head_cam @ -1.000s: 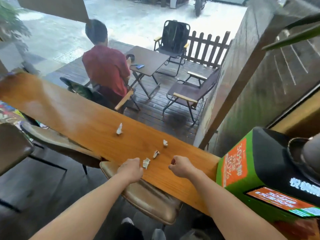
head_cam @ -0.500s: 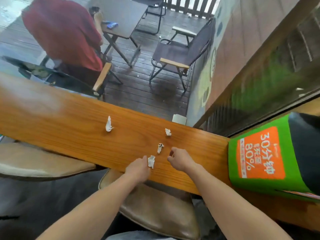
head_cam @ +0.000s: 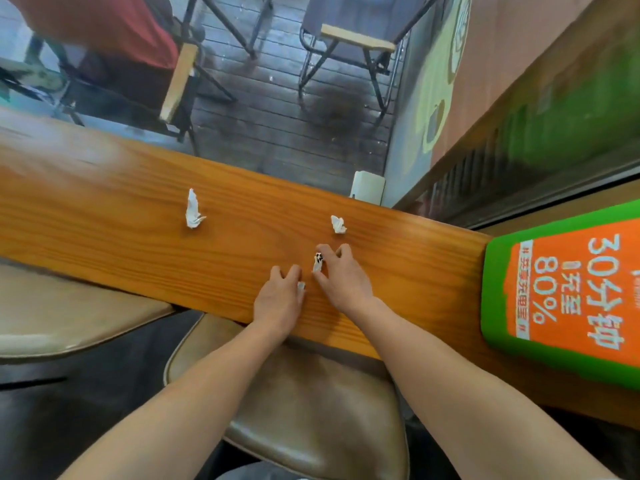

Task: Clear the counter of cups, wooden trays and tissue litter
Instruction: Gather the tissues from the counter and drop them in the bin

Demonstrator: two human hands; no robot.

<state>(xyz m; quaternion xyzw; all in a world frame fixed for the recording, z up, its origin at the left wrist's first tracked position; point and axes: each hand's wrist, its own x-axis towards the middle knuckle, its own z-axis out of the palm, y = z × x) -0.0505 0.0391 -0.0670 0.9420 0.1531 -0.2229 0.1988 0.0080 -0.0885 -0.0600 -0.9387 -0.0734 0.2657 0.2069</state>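
Note:
Several scraps of white tissue lie on the long wooden counter [head_cam: 104, 216]. My left hand [head_cam: 278, 301] rests on the counter with its fingers closed over one scrap [head_cam: 301, 285], of which only a corner shows. My right hand [head_cam: 341, 277] pinches a second scrap with a dark mark [head_cam: 318, 262] between thumb and fingers. A twisted tissue piece [head_cam: 192, 209] stands apart to the left. A small crumpled piece [head_cam: 338, 224] lies just beyond my right hand's fingertips. No cups or wooden trays are in view.
A green and orange box [head_cam: 561, 292] stands on the counter at the right. Brown padded stools [head_cam: 311, 410] sit under the counter's near edge. Beyond the counter is a wet deck with folding chairs [head_cam: 349, 46] and a seated person in red [head_cam: 104, 32].
The view has tilted down and closer. My left hand has closed over the nearest scrap. My right hand has moved forward and taken hold of the marked scrap.

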